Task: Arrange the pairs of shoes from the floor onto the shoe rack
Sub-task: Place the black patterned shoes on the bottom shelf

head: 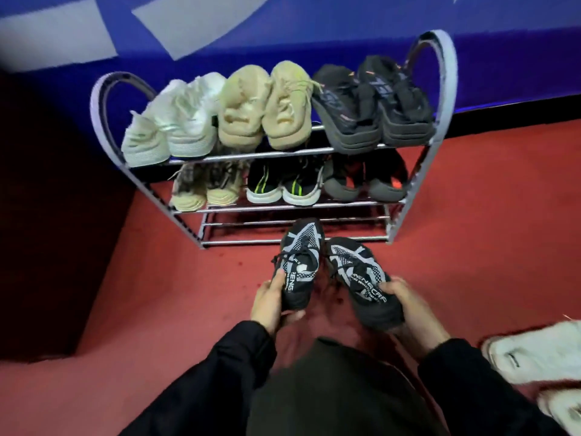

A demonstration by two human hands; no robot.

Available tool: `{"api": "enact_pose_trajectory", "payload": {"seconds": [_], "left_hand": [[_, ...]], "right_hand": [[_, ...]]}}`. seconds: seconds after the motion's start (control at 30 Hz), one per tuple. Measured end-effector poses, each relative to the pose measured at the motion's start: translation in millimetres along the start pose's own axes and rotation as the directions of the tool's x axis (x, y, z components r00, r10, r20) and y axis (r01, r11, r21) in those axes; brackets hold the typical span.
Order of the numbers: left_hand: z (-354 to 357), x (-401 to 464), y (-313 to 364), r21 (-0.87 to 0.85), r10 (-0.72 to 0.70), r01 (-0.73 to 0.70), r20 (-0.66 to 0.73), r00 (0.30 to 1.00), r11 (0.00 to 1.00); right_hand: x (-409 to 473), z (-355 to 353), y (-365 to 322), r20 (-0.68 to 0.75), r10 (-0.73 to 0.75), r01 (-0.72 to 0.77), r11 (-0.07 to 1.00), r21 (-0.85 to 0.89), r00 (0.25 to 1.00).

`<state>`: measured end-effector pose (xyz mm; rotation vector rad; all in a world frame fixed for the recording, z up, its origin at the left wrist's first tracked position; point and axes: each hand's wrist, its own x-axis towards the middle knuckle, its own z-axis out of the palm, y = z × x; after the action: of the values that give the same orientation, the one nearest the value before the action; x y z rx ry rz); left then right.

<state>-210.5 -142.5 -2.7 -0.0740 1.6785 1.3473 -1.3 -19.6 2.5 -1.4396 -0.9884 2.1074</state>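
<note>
A metal shoe rack [270, 208] stands against the blue wall. Its top shelf holds a white pair [171, 121], a beige pair [265, 108] and a black sandal pair [374, 105]. On the middle shelf sit a beige patterned pair [204, 190], a black pair with green stripes [283, 187] and a dark grey pair [366, 182]. The bottom shelf is bare. My left hand [270, 305] grips a black and grey sneaker [300, 262] by its heel. My right hand [408, 305] holds the matching sneaker [361, 278]. Both sneakers point toward the bottom shelf, just in front of it.
A white pair of shoes [537, 360] lies on the red floor [176, 294] at the lower right. A dark red wall or block [56, 231] stands left of the rack. My dark sleeves and knee fill the bottom of the view.
</note>
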Motion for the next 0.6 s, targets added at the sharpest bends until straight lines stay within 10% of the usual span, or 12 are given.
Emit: {"api": "enact_pose_trajectory", "payload": {"seconds": [0.6], "left_hand": [[-120.8,198.6,101.1,-0.256,-0.013,-0.058,-0.267,0.964,0.965]], "right_hand": [[159.6,176.4,11.1,0.227,0.030,0.027,0.970,-0.244,0.973]]}}
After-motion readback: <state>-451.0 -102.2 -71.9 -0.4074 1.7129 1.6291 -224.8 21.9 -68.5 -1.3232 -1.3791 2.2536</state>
